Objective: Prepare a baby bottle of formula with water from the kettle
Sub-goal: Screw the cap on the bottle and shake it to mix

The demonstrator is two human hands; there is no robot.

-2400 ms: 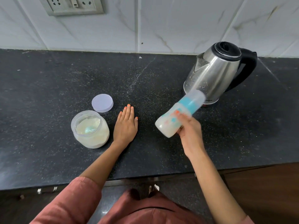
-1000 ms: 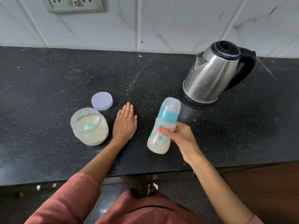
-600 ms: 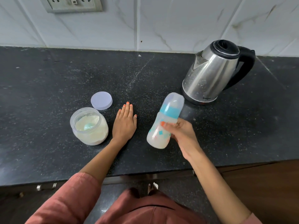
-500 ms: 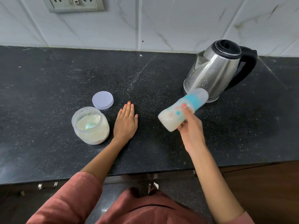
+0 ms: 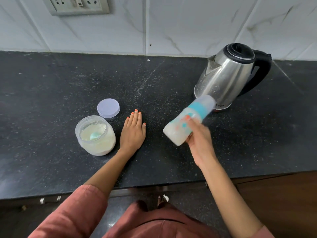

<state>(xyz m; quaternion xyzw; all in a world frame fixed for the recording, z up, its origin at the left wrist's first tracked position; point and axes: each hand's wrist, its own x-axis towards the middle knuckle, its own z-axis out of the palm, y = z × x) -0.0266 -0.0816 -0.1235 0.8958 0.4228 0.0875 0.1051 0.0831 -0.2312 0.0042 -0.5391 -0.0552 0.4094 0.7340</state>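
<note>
My right hand (image 5: 199, 141) grips the baby bottle (image 5: 188, 120) above the black counter (image 5: 51, 86). The bottle is capped, has a teal ring and holds milky white liquid. It is tilted, cap pointing up and right toward the steel kettle (image 5: 226, 78), and it looks motion-blurred. My left hand (image 5: 133, 132) rests flat on the counter, fingers straight, holding nothing. Just left of it stands the open formula jar (image 5: 95, 134) with pale powder and a teal scoop inside. The jar's lilac lid (image 5: 108, 107) lies behind it.
The kettle with a black handle and lid stands at the back right near the tiled wall. A socket panel (image 5: 77, 4) is on the wall at upper left. The counter's front edge runs below my forearms, with dark wood cabinet (image 5: 283, 203) at lower right.
My right hand has swung the bottle back and forth, from tilted to nearly upright and back to tilted toward the kettle. My left hand, the jar and the lid have stayed put.
</note>
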